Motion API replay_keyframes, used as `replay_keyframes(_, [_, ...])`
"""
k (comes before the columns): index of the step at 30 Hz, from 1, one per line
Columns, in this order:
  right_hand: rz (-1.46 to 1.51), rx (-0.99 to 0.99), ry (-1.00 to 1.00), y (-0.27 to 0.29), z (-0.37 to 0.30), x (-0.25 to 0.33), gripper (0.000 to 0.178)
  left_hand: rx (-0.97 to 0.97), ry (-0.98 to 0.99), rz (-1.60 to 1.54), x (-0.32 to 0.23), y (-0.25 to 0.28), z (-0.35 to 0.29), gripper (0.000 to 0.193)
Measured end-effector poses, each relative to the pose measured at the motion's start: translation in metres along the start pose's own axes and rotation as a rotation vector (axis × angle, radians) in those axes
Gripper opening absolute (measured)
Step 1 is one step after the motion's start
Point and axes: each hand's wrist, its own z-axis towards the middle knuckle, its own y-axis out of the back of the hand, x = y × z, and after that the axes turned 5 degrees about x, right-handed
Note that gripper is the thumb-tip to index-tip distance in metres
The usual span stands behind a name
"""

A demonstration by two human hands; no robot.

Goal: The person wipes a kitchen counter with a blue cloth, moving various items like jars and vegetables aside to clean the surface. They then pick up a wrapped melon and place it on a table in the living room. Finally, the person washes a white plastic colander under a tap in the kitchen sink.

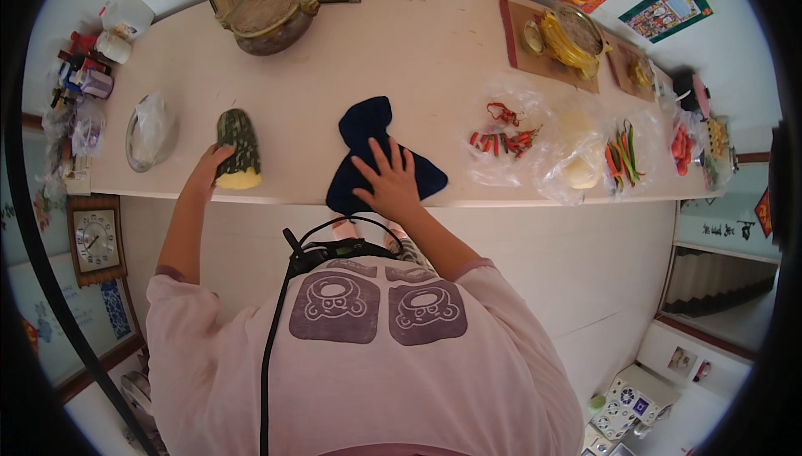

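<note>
A cut piece of squash (238, 138), with mottled dark green skin and a yellow cut end, stands left of the middle near the table's front edge. My left hand (215, 163) grips its left side, with part of the fingers hidden against it. A dark blue cloth (365, 120) lies crumpled flat at the middle of the table, and its lower edge reaches the front edge. On this cloth my right hand (391, 182) lies palm down, fingers spread.
The pale table (401, 46) carries a glass bowl with a plastic bag (150, 132) at left. Bagged red chillies (505, 140), a white bag (581, 151) and mixed peppers (624, 155) lie at right. Behind stand a bronze-coloured pot (271, 25) and yellow bananas (568, 46).
</note>
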Motion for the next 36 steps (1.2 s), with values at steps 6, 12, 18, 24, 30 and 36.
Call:
replay_keyframes(6, [0.020, 0.150, 0.242, -0.031, 0.048, 0.033, 0.051, -0.267, -0.113, 0.174, 0.032, 0.051, -0.016, 0.067])
replay_keyframes(12, [-0.099, 0.133, 0.209, -0.025, 0.079, -0.017, 0.048, -0.276, -0.080, 0.393, 0.024, 0.071, -0.004, 0.076])
replay_keyframes(18, [-0.226, -0.018, -0.059, -0.004, 0.079, -0.059, 0.047, -0.325, -0.087, 0.351, 0.023, 0.069, -0.020, 0.081])
replay_keyframes(24, [-0.108, 0.149, 0.004, -0.036, 0.055, 0.040, 0.061, -0.561, -0.664, 0.627, 0.021, 0.041, -0.035, 0.057])
replay_keyframes(30, [0.008, 0.191, 0.421, -0.058, 0.066, 0.075, 0.049, -0.209, -0.645, 0.915, 0.036, -0.025, -0.043, 0.040])
replay_keyframes(36, [-0.115, 0.052, 0.358, -0.039, 0.114, -0.023, 0.039, -0.335, -0.605, 1.008, 0.054, -0.083, -0.039, 0.037])
